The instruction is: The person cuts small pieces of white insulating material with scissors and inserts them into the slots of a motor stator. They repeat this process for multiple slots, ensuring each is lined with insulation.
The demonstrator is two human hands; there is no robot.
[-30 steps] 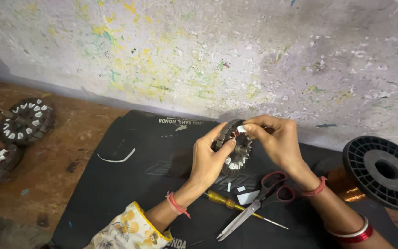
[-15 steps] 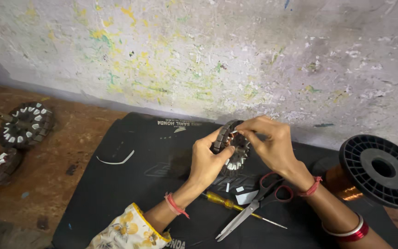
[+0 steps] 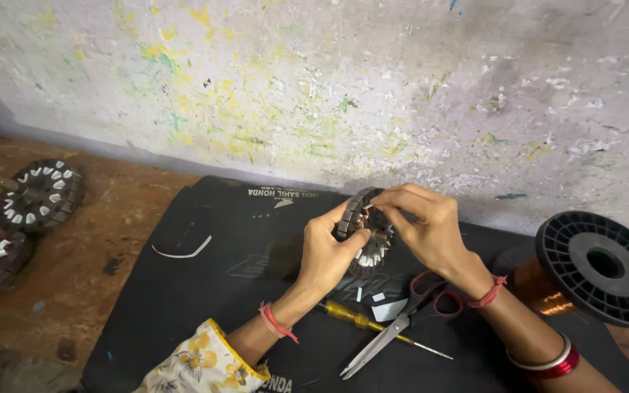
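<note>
Both hands hold a dark slotted stator ring (image 3: 364,229) above the black mat (image 3: 205,291): left hand (image 3: 329,251) clenched on its rim, right hand (image 3: 424,225) pinching the top. A firm, steady hold would suit fine fingertip work.

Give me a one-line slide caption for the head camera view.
Both hands, left hand and right hand, hold a round slotted metal core above a black mat, scissors lying nearby.

Floral yellow-white sleeve (image 3: 202,360), red wrist threads (image 3: 277,324), red-and-white bangles (image 3: 547,362).
</note>
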